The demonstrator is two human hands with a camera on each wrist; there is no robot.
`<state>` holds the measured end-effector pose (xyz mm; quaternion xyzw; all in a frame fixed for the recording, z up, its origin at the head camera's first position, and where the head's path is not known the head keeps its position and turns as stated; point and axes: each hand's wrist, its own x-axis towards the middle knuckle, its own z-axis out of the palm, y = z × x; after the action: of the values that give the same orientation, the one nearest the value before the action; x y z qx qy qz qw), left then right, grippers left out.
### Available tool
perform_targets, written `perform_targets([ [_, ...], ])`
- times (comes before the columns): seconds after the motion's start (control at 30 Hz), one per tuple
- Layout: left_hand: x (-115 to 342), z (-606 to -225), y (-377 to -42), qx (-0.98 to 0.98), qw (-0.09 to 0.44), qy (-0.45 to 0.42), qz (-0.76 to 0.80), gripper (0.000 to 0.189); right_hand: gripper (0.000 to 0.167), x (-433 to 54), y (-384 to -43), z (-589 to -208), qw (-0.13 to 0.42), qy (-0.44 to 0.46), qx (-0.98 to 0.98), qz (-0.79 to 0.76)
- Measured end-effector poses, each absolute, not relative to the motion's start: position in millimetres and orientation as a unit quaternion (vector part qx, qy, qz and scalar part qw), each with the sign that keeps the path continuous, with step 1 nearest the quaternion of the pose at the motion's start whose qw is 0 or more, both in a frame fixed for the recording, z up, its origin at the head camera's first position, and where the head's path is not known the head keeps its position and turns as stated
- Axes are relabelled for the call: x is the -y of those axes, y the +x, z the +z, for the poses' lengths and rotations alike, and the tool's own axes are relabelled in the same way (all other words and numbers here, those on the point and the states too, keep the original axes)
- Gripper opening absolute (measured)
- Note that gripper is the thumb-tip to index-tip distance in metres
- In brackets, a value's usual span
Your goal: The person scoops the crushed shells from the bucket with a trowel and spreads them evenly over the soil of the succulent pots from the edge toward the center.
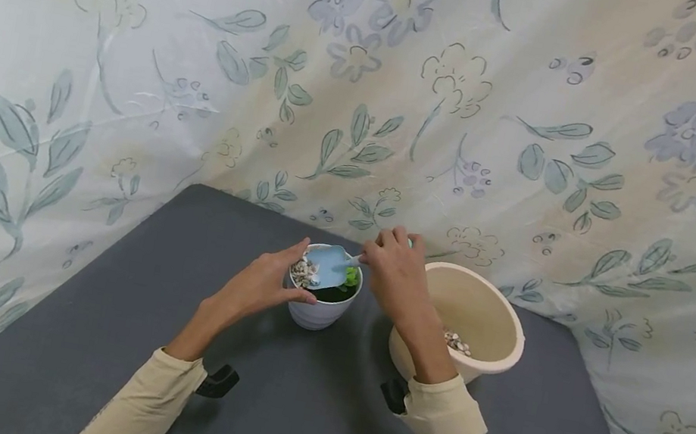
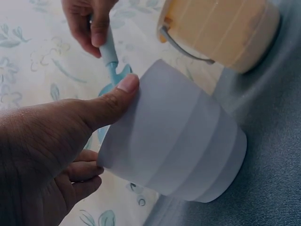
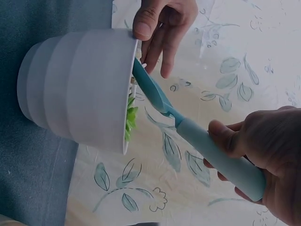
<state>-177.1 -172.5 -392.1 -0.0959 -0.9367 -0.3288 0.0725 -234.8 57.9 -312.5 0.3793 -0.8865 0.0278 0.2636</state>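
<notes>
A small blue garden trowel [image 1: 330, 266] tilts over the white plant pot [image 1: 315, 314]. My right hand [image 1: 399, 272] grips it by its pale blue-green handle [image 3: 221, 160]. Small pale pebbles [image 1: 304, 272] lie at the blade's tip, on the pot's left side. Green leaves [image 3: 131, 118] and dark soil show inside the rim, partly covered by the blade. My left hand [image 1: 261, 281] holds the pot by its left side near the rim, with the thumb [image 2: 113, 101] against the outer wall and the other fingers round the far side.
A cream bucket [image 1: 511, 336] with a grey handle [image 2: 186, 49] stands right of the pot, under my right forearm. More pebbles [image 1: 457, 343] lie in its bottom. Both stand on a dark grey table [image 1: 299, 424], with flowered cloth [image 1: 365, 112] hanging behind.
</notes>
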Motion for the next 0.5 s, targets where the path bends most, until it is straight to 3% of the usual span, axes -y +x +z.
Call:
perform_targets([
  [0.5, 174.1, -394.2, -178.0, 0.937, 0.083, -0.09, -0.328, 0.11, 0.014, -56.2, -232.8, -314.2, 0.358, 0.378, 0.853, -0.014],
])
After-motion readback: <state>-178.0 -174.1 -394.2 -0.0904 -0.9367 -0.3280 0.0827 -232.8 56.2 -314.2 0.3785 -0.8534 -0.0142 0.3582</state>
